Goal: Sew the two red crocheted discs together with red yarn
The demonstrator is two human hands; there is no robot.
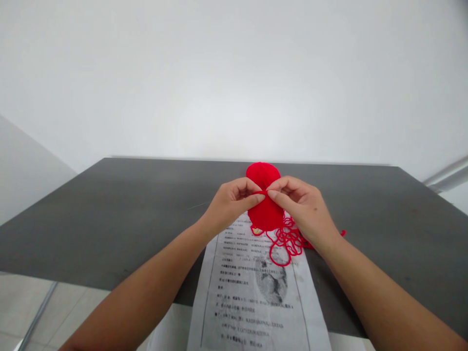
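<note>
Thumb and forefinger of my left hand (239, 197) are pinched together on red yarn. My right hand (298, 197) is closed in the same kind of pinch, its fingertips nearly meeting those of the left. A short strand of red yarn (263, 192) shows at the fingertips. Directly behind and below the fingers is a bulky red yarn bundle (266, 217), narrowed at the middle where the hands cover it. Loose, tangled yarn loops (287, 241) spill below it towards my right wrist. Whether the pinched strand joins the bundle is hidden by my fingers.
A printed paper sheet (252, 317) with a dark picture lies under the yarn and hangs over the near edge of the dark grey table (146, 209). A thin pale line (197, 205) lies left of my left hand. Behind the table stands a white wall (219, 73).
</note>
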